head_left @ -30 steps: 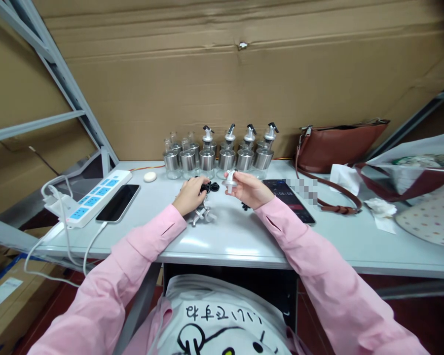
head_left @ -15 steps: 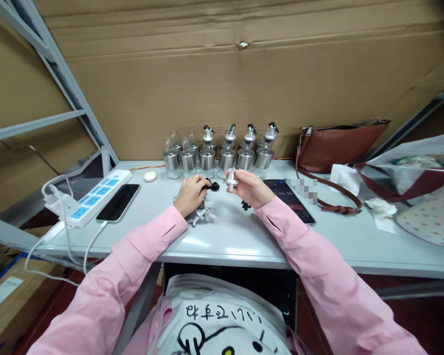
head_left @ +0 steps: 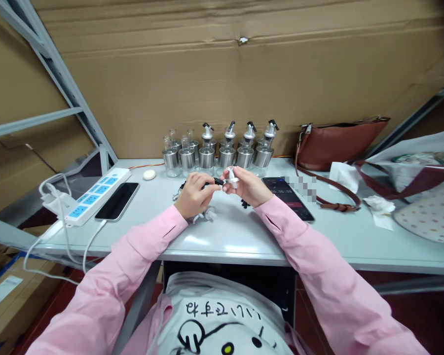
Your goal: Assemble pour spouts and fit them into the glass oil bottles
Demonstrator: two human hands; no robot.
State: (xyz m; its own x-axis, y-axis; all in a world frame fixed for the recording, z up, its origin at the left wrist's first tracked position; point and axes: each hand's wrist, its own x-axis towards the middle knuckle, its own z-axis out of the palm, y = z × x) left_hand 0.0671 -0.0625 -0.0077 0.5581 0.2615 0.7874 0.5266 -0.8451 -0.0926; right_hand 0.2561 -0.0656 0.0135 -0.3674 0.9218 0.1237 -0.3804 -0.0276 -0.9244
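My right hand (head_left: 252, 186) pinches a silver-white pourer top (head_left: 231, 178) upright above the table. Close to it on the left is my left hand (head_left: 196, 193), its thumb and fingertips drawn together. Whatever sits between those fingertips is too small to make out. Black round parts (head_left: 215, 181) show just behind the left fingers. Below that hand lie several more silver pourer pieces (head_left: 208, 214), partly covered by it. Small black pieces (head_left: 244, 202) rest beneath the right hand.
Glass bottles with steel sleeves (head_left: 207, 158) stand in rows at the back, several topped with pourers. A phone with a timer (head_left: 286, 197) lies right, near a brown bag (head_left: 340, 143). Leftward are a power strip (head_left: 98, 195), another phone (head_left: 117, 201) and a white disc (head_left: 149, 175).
My left hand has moved right from the black parts toward the pourer top, fingertips now almost touching my right hand. The right hand stays in place, with the pourer top slightly turned.
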